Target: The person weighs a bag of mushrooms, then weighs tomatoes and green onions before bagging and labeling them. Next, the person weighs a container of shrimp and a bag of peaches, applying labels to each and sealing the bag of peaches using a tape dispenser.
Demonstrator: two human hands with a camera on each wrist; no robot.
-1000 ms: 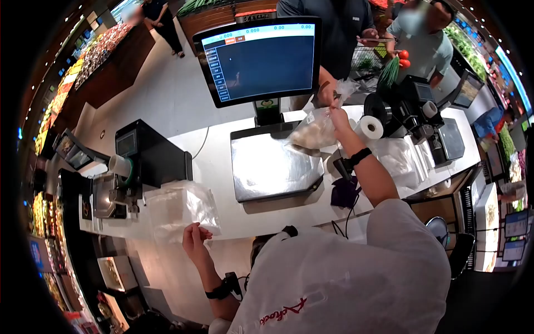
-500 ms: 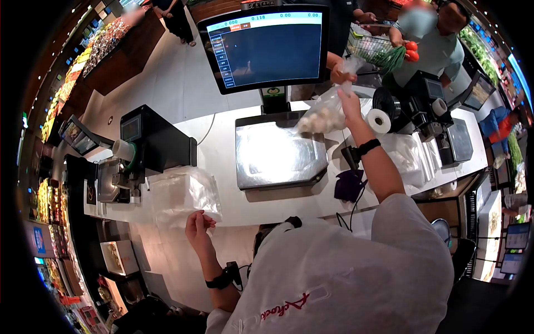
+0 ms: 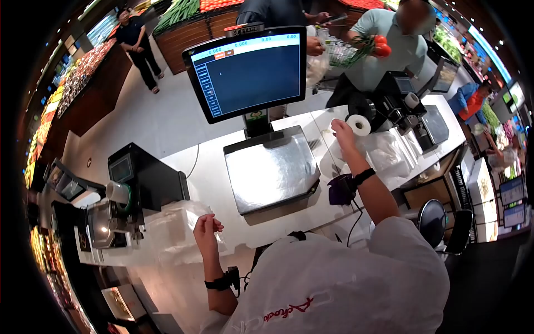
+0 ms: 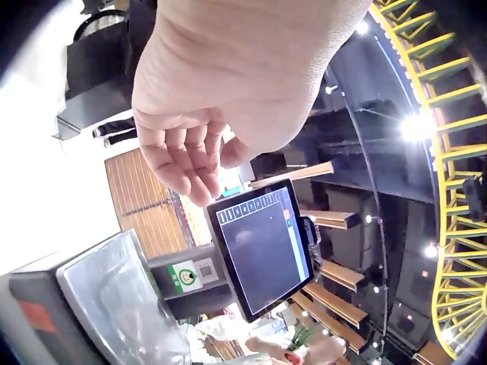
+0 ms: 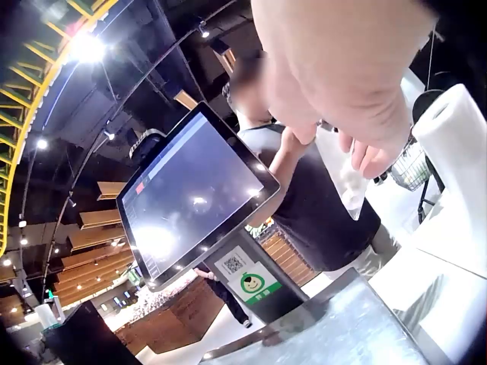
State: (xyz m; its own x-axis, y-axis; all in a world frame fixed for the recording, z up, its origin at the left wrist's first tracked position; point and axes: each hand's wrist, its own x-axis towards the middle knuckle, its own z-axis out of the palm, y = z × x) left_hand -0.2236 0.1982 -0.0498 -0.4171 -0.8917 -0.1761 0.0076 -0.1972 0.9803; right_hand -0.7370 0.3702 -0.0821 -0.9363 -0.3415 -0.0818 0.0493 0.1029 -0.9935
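My right hand point(image 3: 343, 133) is held out over the counter beside the scale, its fingers loosely curled with nothing in them in the head view. A clear plastic bag point(image 3: 318, 67) with pale items is now beyond the counter, at the hand of a person in dark clothes; the right wrist view shows this bag point(image 5: 351, 186) behind my fingers. Near the counter's front edge, my left hand point(image 3: 207, 228) hangs loosely curled and holds nothing, by a stack of clear bags point(image 3: 178, 225). Between my hands lies the scale's metal plate point(image 3: 270, 170).
A monitor point(image 3: 247, 75) on a post rises behind the scale. To the right are a white roll point(image 3: 358, 125), more clear bags point(image 3: 392, 153) and a black device point(image 3: 397, 106). A black machine point(image 3: 147, 175) stands left. Across the counter, a person holds tomatoes point(image 3: 381, 47) and greens.
The right hand has let go of the bag, which has moved across the counter to the person in dark clothes. The left hand has barely moved. The head view has shifted.
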